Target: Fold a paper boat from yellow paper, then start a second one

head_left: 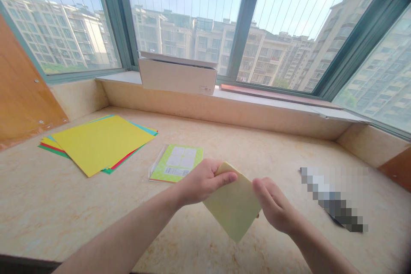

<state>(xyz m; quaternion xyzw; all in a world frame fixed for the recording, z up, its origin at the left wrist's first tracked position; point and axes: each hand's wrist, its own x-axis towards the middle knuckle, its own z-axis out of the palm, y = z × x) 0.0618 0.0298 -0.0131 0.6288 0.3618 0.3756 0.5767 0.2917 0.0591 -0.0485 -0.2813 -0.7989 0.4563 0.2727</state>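
Clear passage: beige marbled countertop (pixel 257 141) between the lime-green plastic-wrapped packet (pixel 180 158) and the raised stone ledge (pixel 192 105) behind it. Obstructions: fanned multicoloured paper stack (pixel 104 143), left of the packet; pale-yellow paper sheet (pixel 236 207), left hand (pixel 201 182) and right hand (pixel 274 205), near right; pixelated elongated object (pixel 334 201), farther right.

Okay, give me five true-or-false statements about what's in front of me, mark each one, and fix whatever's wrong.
1. The left hand and right hand both grip a pale yellow sheet. True.
2. The top sheet of the coloured paper stack is red. False: it is yellow, with red and green edges showing below.
3. The light-green packet lies to the right of the stack. True.
4. The white box stands on the countertop. False: it sits up on the window ledge.
5. The pixelated item lies left of both hands. False: it lies to their right.
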